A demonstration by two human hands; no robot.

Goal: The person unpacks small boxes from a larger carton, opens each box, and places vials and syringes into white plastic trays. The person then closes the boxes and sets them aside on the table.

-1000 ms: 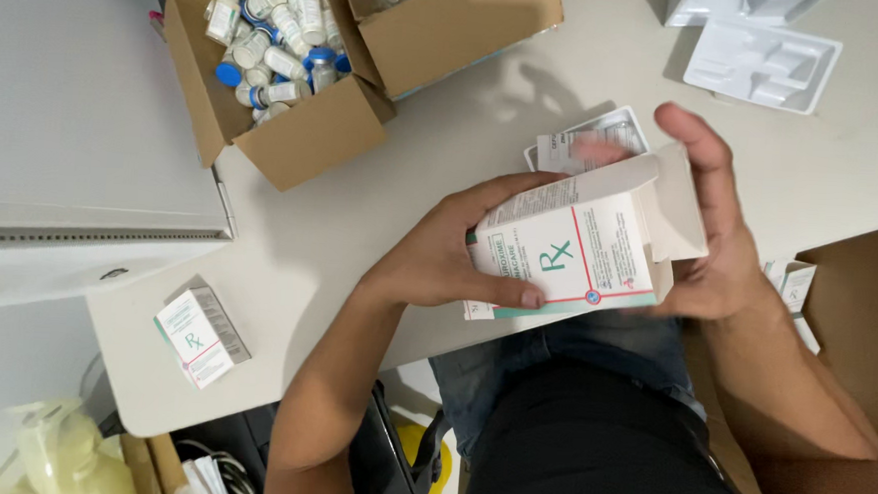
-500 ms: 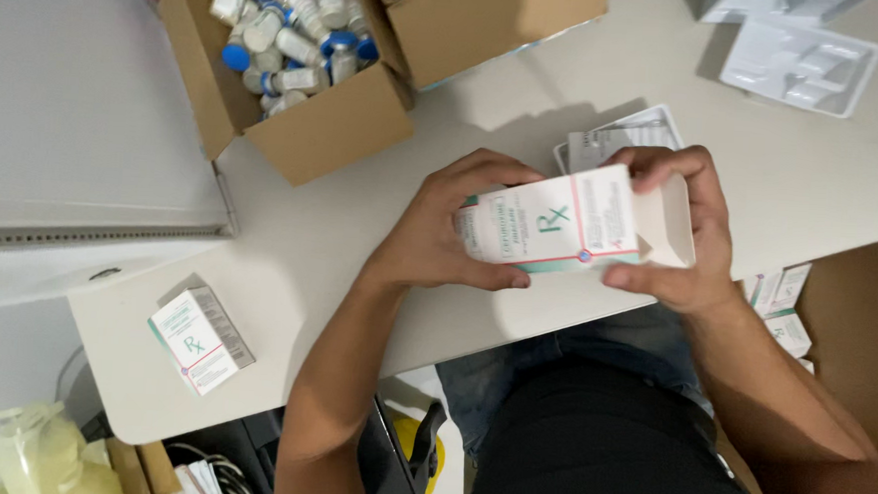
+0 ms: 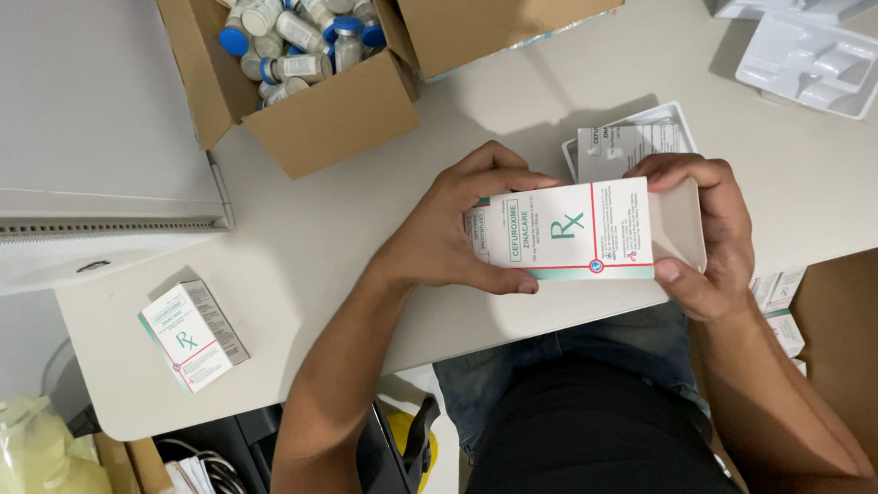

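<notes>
Pale tabletop (image 3: 339, 252) lay beneath; left hand (image 3: 450, 233) clasped the white medicine carton (image 3: 570, 229) at frame centre, steadying it, while right hand (image 3: 704, 246) gripped its open flap end; vial-filled cardboard box (image 3: 315, 120) sat upper left.

— What is that carton (image 3: 570, 232) looking like?
— Smooth white card, showing a slight sheen.
— And the table (image 3: 339, 242)?
— It is looking matt and smooth. The box (image 3: 335, 121) is showing dull brown cardboard, and the tray (image 3: 817, 64) is gleaming like thin white plastic.
</notes>
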